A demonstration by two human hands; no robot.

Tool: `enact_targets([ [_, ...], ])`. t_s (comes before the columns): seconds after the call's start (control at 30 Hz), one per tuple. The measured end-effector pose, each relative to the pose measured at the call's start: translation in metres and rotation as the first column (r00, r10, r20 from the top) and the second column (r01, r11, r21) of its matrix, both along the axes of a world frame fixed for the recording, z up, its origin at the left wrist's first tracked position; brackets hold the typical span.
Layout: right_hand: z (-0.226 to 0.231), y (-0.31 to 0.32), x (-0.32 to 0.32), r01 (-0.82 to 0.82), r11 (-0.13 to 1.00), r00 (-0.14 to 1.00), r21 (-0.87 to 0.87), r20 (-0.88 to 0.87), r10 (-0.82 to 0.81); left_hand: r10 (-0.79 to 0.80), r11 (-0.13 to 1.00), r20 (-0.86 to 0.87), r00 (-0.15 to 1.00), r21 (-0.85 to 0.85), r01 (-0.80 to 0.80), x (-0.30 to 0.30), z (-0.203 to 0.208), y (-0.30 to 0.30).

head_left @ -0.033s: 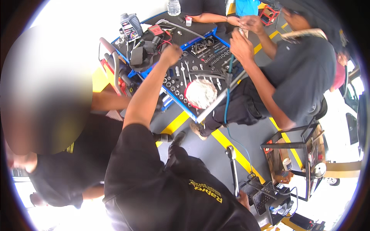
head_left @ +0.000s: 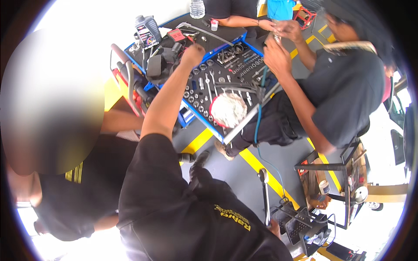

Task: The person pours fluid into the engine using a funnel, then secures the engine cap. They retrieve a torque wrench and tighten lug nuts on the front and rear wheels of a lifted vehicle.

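My left arm reaches out over the far left of an open tool drawer (head_left: pixel 203 116). At its end my left hand (head_left: pixel 193 55) is closed, fingers curled, above the drawer's back edge; whatever may be inside it is hidden. Sockets (head_left: pixel 201 67) lie in the dark foam just beside it, with combination wrenches (head_left: pixel 209 87) closer to me. Low at my right side, my right hand (head_left: pixel 274 228) grips a long-handled ratchet wrench (head_left: pixel 266 198), its round head pointing up and away from me. Only part of that hand shows past my shirt.
A white rag bundle (head_left: pixel 228 109) sits on the drawer's near corner. A red multimeter (head_left: pixel 176 35) and oil bottle (head_left: pixel 148 31) stand on the cart top. At right, a co-worker's hands (head_left: pixel 278 48) hold a small metal part beside a blue hose (head_left: pixel 257 117). A metal-framed cart (head_left: pixel 322 166) stands right.
My left hand has shifted slightly away from me, toward the drawer's back edge. My right hand keeps its hold on the ratchet wrench. The view has moved a little.
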State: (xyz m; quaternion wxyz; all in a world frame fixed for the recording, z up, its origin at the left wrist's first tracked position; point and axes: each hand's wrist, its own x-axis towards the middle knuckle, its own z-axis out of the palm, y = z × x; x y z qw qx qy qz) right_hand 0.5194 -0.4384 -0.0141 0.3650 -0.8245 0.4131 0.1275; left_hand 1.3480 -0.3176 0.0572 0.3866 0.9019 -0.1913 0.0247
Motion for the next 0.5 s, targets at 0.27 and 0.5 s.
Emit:
enact_targets([
  [0.27,-0.049,0.054,0.055,0.382,0.91,0.877,-0.159,-0.25,-0.412,-0.028,0.984,0.115,0.993,0.177,0.007,0.261,-0.03,-0.115],
  [0.5,-0.032,0.056,0.146,0.472,0.867,0.78,-0.156,-0.385,-0.494,0.149,0.884,-0.062,0.987,0.455,-0.105,0.326,-0.033,-0.169],
])
